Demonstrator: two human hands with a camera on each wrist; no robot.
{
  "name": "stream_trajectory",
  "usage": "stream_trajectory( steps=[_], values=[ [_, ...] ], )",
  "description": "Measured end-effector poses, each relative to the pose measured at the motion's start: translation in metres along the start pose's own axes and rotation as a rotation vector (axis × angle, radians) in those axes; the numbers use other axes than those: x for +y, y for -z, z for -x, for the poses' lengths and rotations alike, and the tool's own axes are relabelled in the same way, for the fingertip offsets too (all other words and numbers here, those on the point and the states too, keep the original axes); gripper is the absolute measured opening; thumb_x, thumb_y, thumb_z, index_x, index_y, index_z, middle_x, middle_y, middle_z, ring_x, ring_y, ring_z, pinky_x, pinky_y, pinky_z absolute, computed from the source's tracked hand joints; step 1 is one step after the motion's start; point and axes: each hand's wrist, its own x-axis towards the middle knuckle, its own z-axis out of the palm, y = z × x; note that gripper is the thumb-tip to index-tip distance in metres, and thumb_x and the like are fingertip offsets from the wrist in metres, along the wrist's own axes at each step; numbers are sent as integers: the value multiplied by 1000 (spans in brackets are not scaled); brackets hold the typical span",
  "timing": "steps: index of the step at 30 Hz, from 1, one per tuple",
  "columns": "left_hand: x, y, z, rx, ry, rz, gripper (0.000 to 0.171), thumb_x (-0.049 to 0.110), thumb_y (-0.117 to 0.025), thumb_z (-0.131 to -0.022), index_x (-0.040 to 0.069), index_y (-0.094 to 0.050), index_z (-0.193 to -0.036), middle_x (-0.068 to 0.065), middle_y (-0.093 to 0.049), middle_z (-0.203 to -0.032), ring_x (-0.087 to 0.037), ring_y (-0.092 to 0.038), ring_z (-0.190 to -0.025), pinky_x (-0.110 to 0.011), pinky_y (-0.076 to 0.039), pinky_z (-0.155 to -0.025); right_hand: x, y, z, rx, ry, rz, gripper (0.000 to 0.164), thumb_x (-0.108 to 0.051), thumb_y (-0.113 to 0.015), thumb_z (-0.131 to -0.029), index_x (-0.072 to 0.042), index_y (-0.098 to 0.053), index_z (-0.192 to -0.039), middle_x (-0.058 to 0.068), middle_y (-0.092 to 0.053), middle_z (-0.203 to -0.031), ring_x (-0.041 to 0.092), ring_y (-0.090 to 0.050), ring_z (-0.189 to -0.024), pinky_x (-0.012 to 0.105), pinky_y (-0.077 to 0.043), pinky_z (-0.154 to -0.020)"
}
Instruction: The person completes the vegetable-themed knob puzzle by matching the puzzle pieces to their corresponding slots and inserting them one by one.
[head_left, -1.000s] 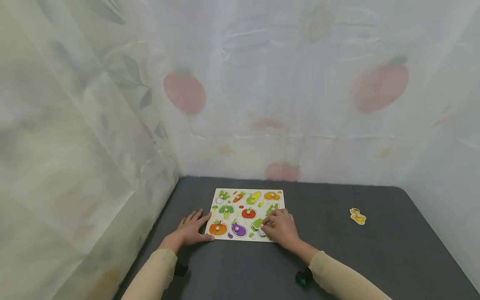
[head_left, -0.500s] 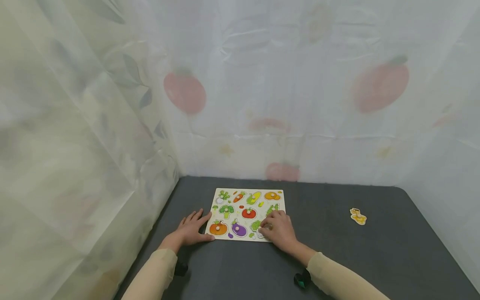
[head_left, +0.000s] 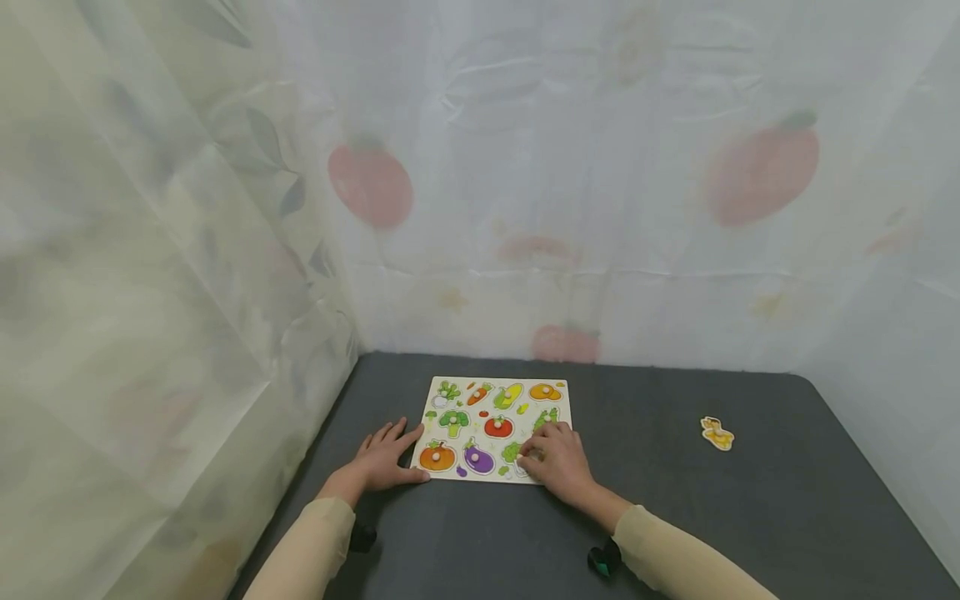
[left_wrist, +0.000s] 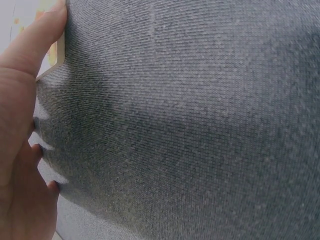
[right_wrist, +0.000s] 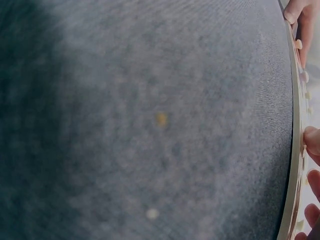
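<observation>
A pale wooden peg puzzle board (head_left: 480, 477) with knobbed vegetable pieces lies on the table. My left hand (head_left: 382, 462) rests at its left edge, fingers spread and thumb (left_wrist: 37, 37) on the near-left corner. At the near-right corner, my right hand (head_left: 561, 460) pinches a green-and-white leafy vegetable piece (head_left: 512, 452) with curled fingers; the hand covers much of that piece and its knob. Left of it sit an eggplant piece (head_left: 477, 458) and a pumpkin piece (head_left: 437, 457). A tomato piece (head_left: 498, 427) is in the middle row.
A loose yellow piece (head_left: 717, 434) lies on the dark grey tabletop (head_left: 637, 433), well right of the board. Printed curtains (head_left: 465, 308) hang behind the table and on both sides.
The leafy piece sat askew and has turned and settled lower in the board's near-right corner. My right hand shifted slightly with it. The left hand has stayed put.
</observation>
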Motion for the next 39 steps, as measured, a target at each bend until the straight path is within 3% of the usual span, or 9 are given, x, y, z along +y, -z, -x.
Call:
stream_trajectory(
  steps=[25, 32, 39],
  values=[
    [-6, -6, -5, 7, -18, 6, 102, 69, -72, -83, 20, -32, -163, -21, -17, -168, -49, -13, -151, -71, -7, -117, 4, -2, 0, 27, 57, -8, 7, -28, -86, -83, -26, -80, -84, -4, -62, -100, 26, -50, -107, 54, -41, -94],
    [0, 1, 0, -2, -11, 12, 100, 65, -74, -84, 20, -33, -163, -22, -18, -168, -49, -15, -151, -72, -9, -117, 5, -1, -2, -3, 47, 1, 7, -33, -85, -85, -28, -80, -84, -5, -61, -101, 26, -50, -109, 52, -42, -95],
    [-9, -7, -6, 2, -22, 30, 107, 77, -68, -80, 22, -30, -164, -20, -14, -169, -47, -11, -152, -70, -4, -118, 6, -1, -2, 6, 54, 12, 8, -34, -85, -84, -28, -80, -84, -5, -62, -101, 25, -50, -109, 51, -43, -95]
  ],
)
